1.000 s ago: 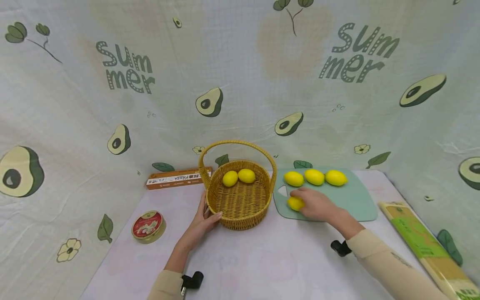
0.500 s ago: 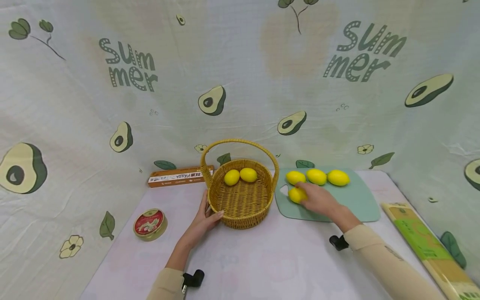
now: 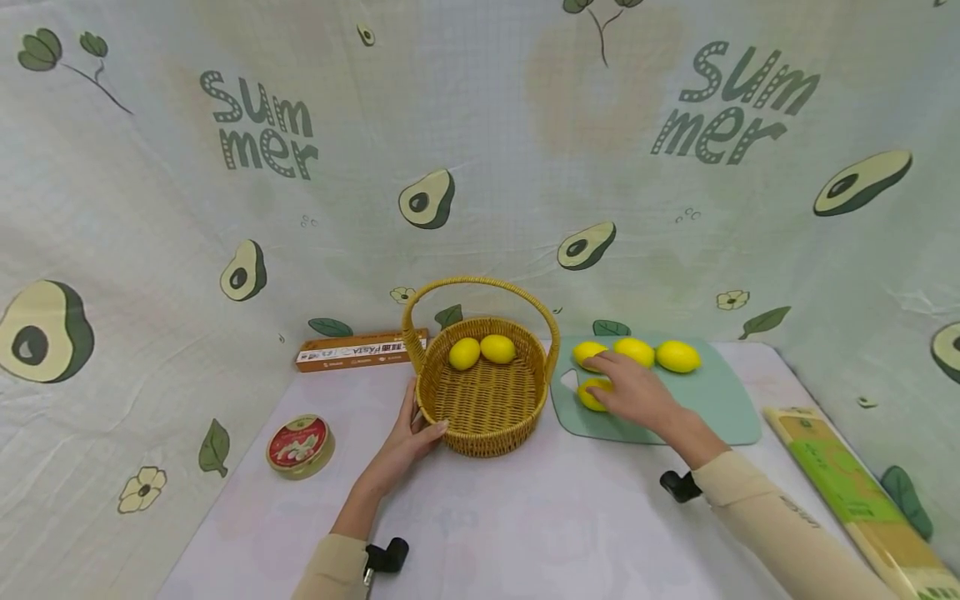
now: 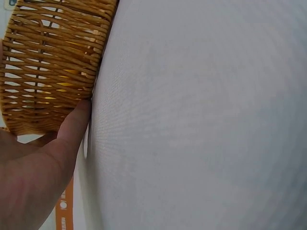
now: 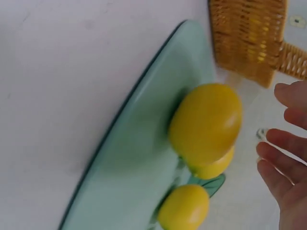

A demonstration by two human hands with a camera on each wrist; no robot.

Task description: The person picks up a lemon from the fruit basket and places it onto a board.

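The right hand point(image 3: 637, 392), its fingers loosely extended, hovers just beside the nearest lemon point(image 3: 592, 397) on the green board point(image 3: 716, 408). The left hand point(image 3: 403, 443) rests, thumb straight, against the basket point(image 3: 487, 407) containing two lemons point(image 3: 498, 349).

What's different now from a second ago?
The right hand has let go of the front lemon, which now lies slightly farther back on the cutting board, nearer the row of three lemons. The left hand stays against the wicker basket; its two lemons haven't moved.
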